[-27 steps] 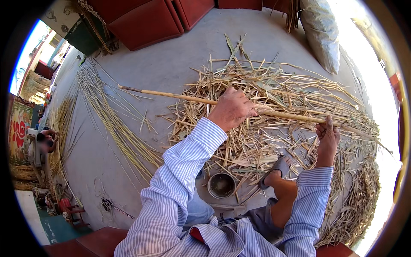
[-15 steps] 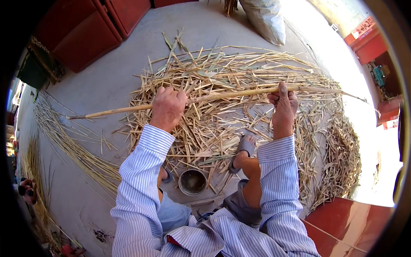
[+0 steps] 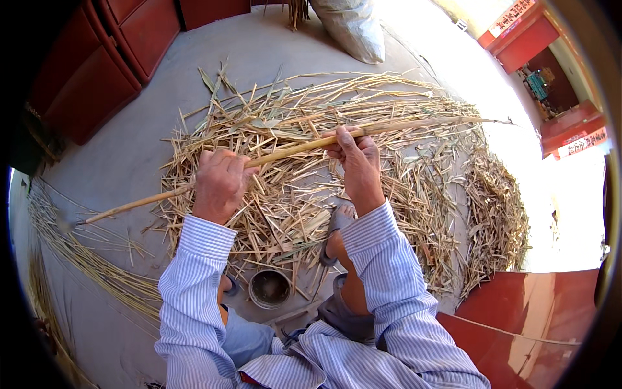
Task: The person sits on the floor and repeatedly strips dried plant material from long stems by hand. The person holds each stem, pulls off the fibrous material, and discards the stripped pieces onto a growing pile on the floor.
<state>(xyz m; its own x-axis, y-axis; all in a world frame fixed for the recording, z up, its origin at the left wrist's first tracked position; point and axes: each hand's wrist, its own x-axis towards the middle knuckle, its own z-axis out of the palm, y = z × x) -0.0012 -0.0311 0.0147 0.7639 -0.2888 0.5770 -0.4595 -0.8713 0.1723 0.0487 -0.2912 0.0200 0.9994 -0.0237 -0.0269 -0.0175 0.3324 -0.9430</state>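
A long, dry, yellowish reed stalk stretches across in front of me, its left end lower and its thin tip up to the right. My left hand wraps over the stalk from above, knuckles up. My right hand pinches it between thumb and fingers, a short way right of the left hand. Whether the left fingers hold anything besides the stalk is hidden. Below both hands lies a broad heap of cut, dry reed pieces and husks, spread over the floor.
By my feet stands a small metal bowl with dark contents. Long thin reeds lie at the left. A pale sack stands at the back, red furniture at the far left. Red shiny panels are at the lower right.
My right hand has come leftward along the stalk, closer to my left hand. The stalk's left end now slants lower. The whole view has shifted a little.
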